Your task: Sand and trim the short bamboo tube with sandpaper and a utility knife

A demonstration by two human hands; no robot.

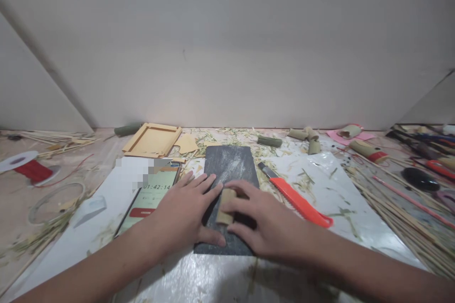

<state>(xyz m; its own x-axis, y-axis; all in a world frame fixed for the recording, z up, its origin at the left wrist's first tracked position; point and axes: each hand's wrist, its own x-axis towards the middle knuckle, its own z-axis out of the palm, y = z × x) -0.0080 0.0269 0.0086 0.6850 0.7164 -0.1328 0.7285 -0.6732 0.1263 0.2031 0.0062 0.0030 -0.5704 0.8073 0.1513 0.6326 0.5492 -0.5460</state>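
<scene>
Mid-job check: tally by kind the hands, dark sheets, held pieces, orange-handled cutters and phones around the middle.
Left hand and right hand: 2
Dark sheet: 1
Pale cylinder, held: 1
Orange-handled cutter: 1
Phone: 1
Total: 6

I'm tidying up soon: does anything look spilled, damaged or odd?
Shavings lie strewn over the white paper and table behind, as if spilled. The dark sheet beneath the left hand and right hand has pale scuffs, looking worn. Red thread trails loose from its spool at left.
</scene>
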